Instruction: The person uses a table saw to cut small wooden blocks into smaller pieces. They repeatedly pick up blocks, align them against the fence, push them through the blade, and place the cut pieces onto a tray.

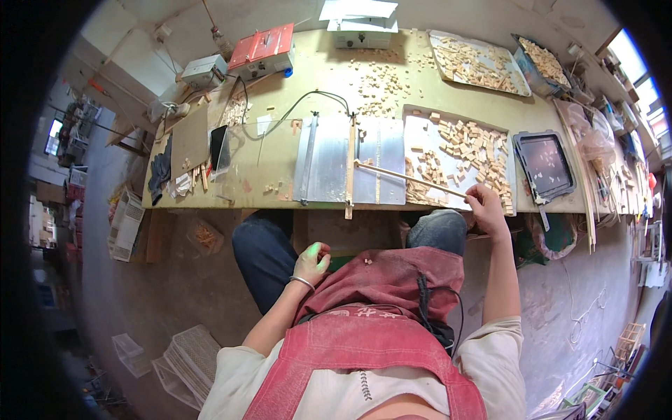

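My right hand [484, 206] pinches the near end of a thin wooden stick [413, 177] at the table's front edge. The stick slants to the left over a tray [512, 183] of small wooden blocks [465, 147]. Its far tip meets a wooden bar [351, 168] lying front to back across a silvery metal plate [325, 164]. Above my lap, well below the table edge, my left hand [313, 262] is closed with its fingers curled. Whether anything is inside it I cannot make out. A small pale wooden bit [368, 261] lies on my red apron [392, 280].
Loose blocks [378, 87] are scattered behind the plate. At the back stand a red-topped box [262, 50], a white-topped box [362, 35], and a tray [521, 89] of blocks. A black cable [280, 115] loops across the table. A dark-rimmed tray [568, 168] lies to the right.
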The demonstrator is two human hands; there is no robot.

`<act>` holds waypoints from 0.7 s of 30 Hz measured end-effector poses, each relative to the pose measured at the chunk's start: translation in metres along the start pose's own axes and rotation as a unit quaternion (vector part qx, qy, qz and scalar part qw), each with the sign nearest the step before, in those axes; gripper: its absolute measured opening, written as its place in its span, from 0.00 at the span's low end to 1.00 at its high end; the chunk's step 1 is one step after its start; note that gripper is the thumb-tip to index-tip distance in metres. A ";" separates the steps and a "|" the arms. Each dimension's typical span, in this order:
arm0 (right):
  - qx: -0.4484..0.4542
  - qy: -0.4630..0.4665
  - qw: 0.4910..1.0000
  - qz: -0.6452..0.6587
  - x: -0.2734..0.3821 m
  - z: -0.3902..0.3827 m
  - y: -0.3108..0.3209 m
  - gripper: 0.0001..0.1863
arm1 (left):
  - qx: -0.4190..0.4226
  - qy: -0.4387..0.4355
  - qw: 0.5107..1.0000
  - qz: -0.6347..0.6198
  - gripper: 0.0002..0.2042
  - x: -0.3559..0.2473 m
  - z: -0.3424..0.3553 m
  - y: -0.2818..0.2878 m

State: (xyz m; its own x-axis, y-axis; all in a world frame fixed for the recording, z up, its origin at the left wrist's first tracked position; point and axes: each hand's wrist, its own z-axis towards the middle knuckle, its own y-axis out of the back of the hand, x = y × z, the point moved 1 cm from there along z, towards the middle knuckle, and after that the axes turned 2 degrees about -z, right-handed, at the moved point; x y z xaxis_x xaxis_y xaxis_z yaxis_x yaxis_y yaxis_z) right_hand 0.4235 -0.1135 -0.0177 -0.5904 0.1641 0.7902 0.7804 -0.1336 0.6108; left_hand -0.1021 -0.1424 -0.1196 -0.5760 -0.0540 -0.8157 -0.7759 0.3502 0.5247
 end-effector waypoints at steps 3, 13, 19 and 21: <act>-0.001 -0.020 1.000 0.002 -0.013 0.001 0.015 0.04 | -0.004 0.000 1.000 -0.011 0.11 0.000 -0.001 -0.001; 0.046 -0.056 0.994 0.080 0.000 -0.015 0.024 0.03 | -0.001 0.004 1.000 0.008 0.12 -0.001 -0.001 -0.002; 0.041 -0.046 0.997 0.040 0.000 0.035 0.000 0.04 | -0.010 -0.006 1.000 0.018 0.12 0.002 -0.004 -0.001; -0.009 0.022 1.000 -0.005 -0.017 0.063 -0.012 0.06 | -0.013 -0.014 1.000 0.020 0.12 0.003 0.001 -0.002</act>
State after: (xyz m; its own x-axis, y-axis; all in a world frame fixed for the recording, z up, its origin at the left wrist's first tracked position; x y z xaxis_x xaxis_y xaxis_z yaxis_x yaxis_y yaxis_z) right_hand 0.4377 -0.0536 -0.0415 -0.6064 0.1221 0.7857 0.7711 -0.1506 0.6186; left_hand -0.1020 -0.1424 -0.1236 -0.5999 -0.0129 -0.8000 -0.7583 0.3281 0.5633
